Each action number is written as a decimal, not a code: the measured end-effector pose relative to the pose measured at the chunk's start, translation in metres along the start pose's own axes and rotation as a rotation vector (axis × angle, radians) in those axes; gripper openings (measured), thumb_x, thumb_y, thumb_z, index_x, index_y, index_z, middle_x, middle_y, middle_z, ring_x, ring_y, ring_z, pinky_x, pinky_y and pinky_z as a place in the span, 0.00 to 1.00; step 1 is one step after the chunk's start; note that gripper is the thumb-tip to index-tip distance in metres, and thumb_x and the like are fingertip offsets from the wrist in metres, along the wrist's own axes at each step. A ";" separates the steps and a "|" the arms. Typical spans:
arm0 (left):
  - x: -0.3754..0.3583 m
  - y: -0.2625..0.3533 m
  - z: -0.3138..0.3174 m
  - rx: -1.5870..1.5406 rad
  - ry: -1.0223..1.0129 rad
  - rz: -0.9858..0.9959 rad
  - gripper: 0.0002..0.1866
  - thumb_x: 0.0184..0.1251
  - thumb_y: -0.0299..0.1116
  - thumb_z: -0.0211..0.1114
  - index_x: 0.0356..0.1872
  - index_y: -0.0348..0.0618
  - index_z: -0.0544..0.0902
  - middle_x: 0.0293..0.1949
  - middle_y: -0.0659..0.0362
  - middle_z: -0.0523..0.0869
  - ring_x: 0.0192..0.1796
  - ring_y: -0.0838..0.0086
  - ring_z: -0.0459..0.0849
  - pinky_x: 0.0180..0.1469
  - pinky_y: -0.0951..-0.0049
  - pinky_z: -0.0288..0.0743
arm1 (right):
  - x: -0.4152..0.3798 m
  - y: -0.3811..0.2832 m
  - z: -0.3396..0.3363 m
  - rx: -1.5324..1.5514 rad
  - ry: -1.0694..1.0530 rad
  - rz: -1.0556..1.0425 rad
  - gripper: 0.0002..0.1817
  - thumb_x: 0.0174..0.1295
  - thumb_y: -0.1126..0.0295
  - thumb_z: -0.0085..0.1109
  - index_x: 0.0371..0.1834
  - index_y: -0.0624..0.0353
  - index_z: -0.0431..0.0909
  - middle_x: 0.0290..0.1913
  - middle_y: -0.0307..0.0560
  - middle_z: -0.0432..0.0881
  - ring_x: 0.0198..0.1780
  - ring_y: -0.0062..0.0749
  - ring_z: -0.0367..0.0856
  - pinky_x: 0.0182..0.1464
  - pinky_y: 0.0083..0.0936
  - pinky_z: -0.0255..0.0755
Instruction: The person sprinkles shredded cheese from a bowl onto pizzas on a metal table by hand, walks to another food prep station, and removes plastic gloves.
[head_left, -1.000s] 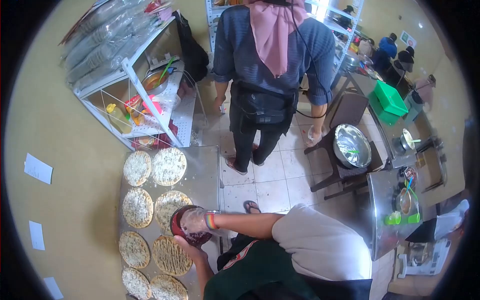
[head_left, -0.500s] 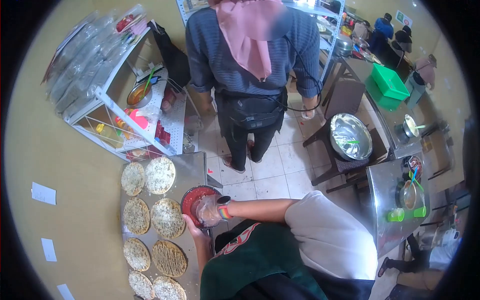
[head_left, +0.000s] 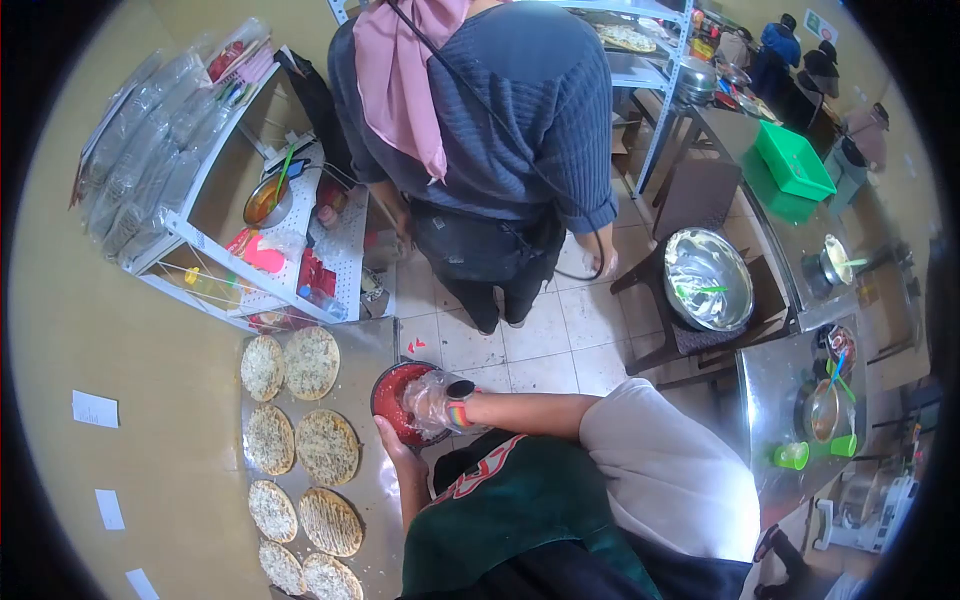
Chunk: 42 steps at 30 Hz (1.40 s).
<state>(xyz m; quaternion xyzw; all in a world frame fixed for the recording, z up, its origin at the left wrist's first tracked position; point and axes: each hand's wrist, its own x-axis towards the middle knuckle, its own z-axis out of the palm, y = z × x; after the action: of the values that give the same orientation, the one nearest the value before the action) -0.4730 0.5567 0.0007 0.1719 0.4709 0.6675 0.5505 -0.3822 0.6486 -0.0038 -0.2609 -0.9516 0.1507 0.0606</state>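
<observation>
A bowl with a red inside [head_left: 391, 384] is held at the right edge of the metal table. My left hand [head_left: 400, 452] grips its near rim from below left, thumb along the outside. Down in the bowl is my right hand [head_left: 428, 400], in a clear plastic glove, its fingers curled and partly hidden. White crumbly bits show beside it; what the fingers hold I cannot make out. Left of the bowl, several round flat pizza bases lie in two columns. Most, such as one pizza base [head_left: 327, 447], carry white shreds; another base [head_left: 331, 521] has drizzled lines on top.
A person [head_left: 480, 150] stands with their back to me beyond the table [head_left: 375, 350]. At left is a white shelf [head_left: 335, 250] with a pot [head_left: 268, 203]. To the right, a large metal bowl [head_left: 735, 275] sits on a chair, near a steel table [head_left: 765, 380] with green cups.
The person ahead has turned away from me and shifted left. The bowl and both my hands appear slightly further right in view; my right hand stays inside the bowl.
</observation>
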 end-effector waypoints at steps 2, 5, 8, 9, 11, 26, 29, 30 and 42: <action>-0.001 -0.001 0.005 0.013 0.002 0.023 0.31 0.61 0.55 0.41 0.55 0.39 0.61 0.52 0.52 0.68 0.53 0.64 0.68 0.55 0.63 0.61 | -0.005 0.002 0.000 0.027 0.023 -0.026 0.17 0.36 0.56 0.59 0.25 0.57 0.79 0.29 0.49 0.78 0.31 0.41 0.77 0.33 0.38 0.70; -0.004 0.001 0.013 0.048 0.018 0.052 0.31 0.61 0.56 0.41 0.55 0.39 0.61 0.51 0.52 0.68 0.53 0.63 0.68 0.54 0.63 0.61 | -0.006 -0.001 0.017 0.068 0.244 -0.071 0.18 0.32 0.54 0.61 0.22 0.57 0.79 0.24 0.49 0.77 0.27 0.41 0.77 0.27 0.42 0.69; -0.004 0.000 0.014 0.044 0.028 0.039 0.32 0.60 0.56 0.42 0.55 0.39 0.61 0.52 0.52 0.68 0.53 0.63 0.68 0.55 0.62 0.62 | -0.005 -0.001 0.017 -0.041 0.149 -0.024 0.19 0.31 0.55 0.61 0.22 0.59 0.78 0.20 0.48 0.76 0.22 0.40 0.76 0.20 0.42 0.67; -0.005 -0.001 0.013 0.033 0.042 0.007 0.32 0.60 0.57 0.42 0.55 0.39 0.61 0.52 0.52 0.67 0.53 0.63 0.68 0.55 0.62 0.62 | -0.006 -0.002 0.021 -0.066 0.193 -0.025 0.19 0.31 0.56 0.61 0.23 0.59 0.78 0.19 0.48 0.76 0.21 0.40 0.76 0.19 0.42 0.66; -0.006 -0.001 0.016 0.001 -0.006 0.003 0.32 0.61 0.56 0.41 0.56 0.39 0.60 0.53 0.51 0.67 0.54 0.62 0.68 0.55 0.62 0.62 | -0.006 -0.004 0.017 -0.103 0.108 0.003 0.18 0.35 0.56 0.58 0.23 0.61 0.77 0.19 0.48 0.76 0.21 0.40 0.76 0.19 0.39 0.67; -0.001 -0.009 -0.028 -0.200 -0.167 -0.090 0.29 0.62 0.54 0.41 0.55 0.39 0.61 0.53 0.51 0.67 0.53 0.62 0.68 0.55 0.63 0.61 | -0.037 -0.045 -0.039 0.041 0.080 0.116 0.18 0.42 0.54 0.54 0.24 0.61 0.77 0.22 0.49 0.78 0.24 0.39 0.79 0.24 0.35 0.71; -0.005 -0.005 -0.041 -0.176 -0.139 -0.084 0.30 0.62 0.54 0.41 0.55 0.39 0.61 0.53 0.51 0.67 0.53 0.62 0.68 0.55 0.63 0.61 | -0.031 -0.056 -0.033 0.021 0.050 0.117 0.18 0.42 0.54 0.55 0.23 0.60 0.78 0.21 0.49 0.78 0.24 0.40 0.79 0.24 0.35 0.72; -0.005 -0.002 -0.041 -0.182 -0.141 -0.080 0.30 0.62 0.54 0.41 0.55 0.39 0.61 0.53 0.51 0.67 0.53 0.62 0.68 0.55 0.63 0.61 | -0.027 -0.058 -0.033 0.015 0.050 0.114 0.18 0.42 0.54 0.55 0.23 0.60 0.78 0.21 0.49 0.78 0.24 0.40 0.79 0.24 0.35 0.72; -0.014 0.016 -0.031 -0.168 -0.214 -0.037 0.29 0.63 0.54 0.40 0.55 0.39 0.61 0.52 0.51 0.68 0.53 0.62 0.68 0.54 0.62 0.63 | -0.015 -0.069 -0.038 0.125 -0.376 0.271 0.21 0.47 0.55 0.49 0.44 0.50 0.75 0.48 0.43 0.73 0.50 0.32 0.71 0.54 0.30 0.62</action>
<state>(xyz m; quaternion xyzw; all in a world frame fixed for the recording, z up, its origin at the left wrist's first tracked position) -0.5007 0.5314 0.0023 0.1865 0.3550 0.6723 0.6223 -0.3948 0.5940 0.0532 -0.3494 -0.8911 0.2623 -0.1226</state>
